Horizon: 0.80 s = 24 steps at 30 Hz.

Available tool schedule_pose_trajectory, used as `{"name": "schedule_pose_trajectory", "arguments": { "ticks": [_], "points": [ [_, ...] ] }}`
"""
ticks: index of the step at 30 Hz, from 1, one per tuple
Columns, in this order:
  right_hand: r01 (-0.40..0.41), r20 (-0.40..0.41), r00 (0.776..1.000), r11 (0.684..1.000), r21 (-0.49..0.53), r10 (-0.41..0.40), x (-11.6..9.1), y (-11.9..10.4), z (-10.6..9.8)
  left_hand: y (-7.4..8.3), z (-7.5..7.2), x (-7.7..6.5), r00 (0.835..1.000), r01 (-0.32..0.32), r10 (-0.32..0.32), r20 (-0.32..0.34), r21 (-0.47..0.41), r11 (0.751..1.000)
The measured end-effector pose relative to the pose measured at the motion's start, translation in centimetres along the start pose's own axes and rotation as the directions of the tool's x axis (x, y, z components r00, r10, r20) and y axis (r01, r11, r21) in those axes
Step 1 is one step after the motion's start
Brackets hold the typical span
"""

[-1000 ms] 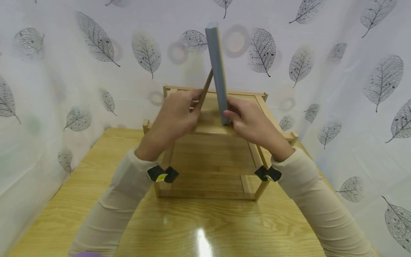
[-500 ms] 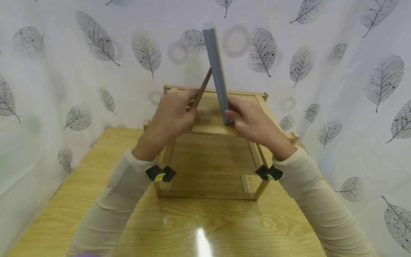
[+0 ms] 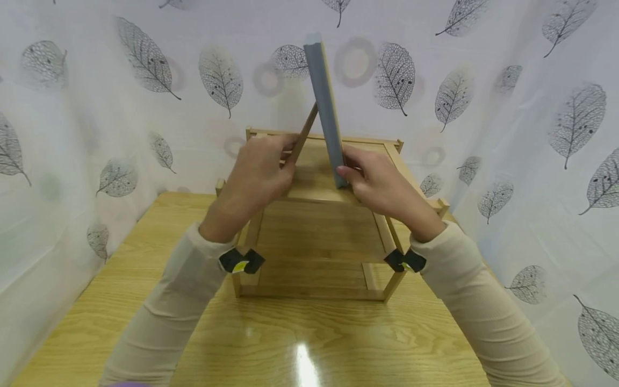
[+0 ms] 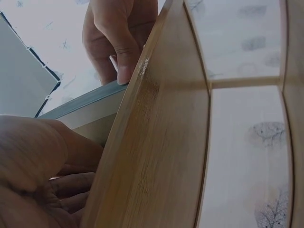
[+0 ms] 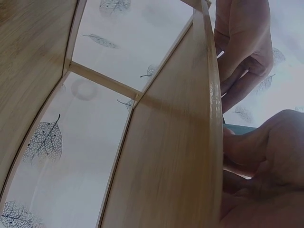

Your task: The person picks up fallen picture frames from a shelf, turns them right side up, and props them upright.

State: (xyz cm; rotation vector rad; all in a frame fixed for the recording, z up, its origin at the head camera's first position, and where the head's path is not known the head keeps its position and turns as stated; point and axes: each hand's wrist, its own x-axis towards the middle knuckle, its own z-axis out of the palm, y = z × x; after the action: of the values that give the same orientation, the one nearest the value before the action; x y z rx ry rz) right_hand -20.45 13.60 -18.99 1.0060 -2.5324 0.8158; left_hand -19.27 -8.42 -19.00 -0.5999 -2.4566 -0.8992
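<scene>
Blue-grey slab (image 3: 325, 110) standing tall, kinda tipped left; right hand (image 3: 375, 176) pinching its base, left hand (image 3: 258, 171) gripping the brown panel (image 3: 307, 130).

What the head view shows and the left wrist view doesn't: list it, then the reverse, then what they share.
Only the head view: the tabletop, the pale sleeves and the black wrist pieces.

Only the left wrist view: the underside of the top board, and a pale, dark-edged area at the left, too unclear to name.

Both: the left hand, the right hand, the blue-grey slab, the wooden rack and the leaf-patterned curtain.

The thin brown panel shows in the head view; in the other I can't tell.
</scene>
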Motion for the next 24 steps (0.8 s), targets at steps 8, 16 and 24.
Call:
{"name": "schedule_pose_trajectory", "arguments": {
  "ticks": [8,16,24],
  "points": [
    [-0.017,0.011,1.0,1.0,0.019,0.017,0.08,0.05,0.11,0.0,-0.02,-0.04,1.0,0.002,-0.002,0.007,-0.002,1.0],
    [-0.02,0.013,1.0,0.999,0.03,0.02,0.05,-0.1,0.04,0.07,-0.09,-0.01,1.0,0.002,-0.002,0.002,-0.008,1.0],
    [-0.034,0.017,0.999,0.998,0.043,0.033,0.05,-0.2,0.01,0.01,-0.11,-0.01,1.0,-0.011,0.012,-0.01,0.008,1.0]
  ]
}}
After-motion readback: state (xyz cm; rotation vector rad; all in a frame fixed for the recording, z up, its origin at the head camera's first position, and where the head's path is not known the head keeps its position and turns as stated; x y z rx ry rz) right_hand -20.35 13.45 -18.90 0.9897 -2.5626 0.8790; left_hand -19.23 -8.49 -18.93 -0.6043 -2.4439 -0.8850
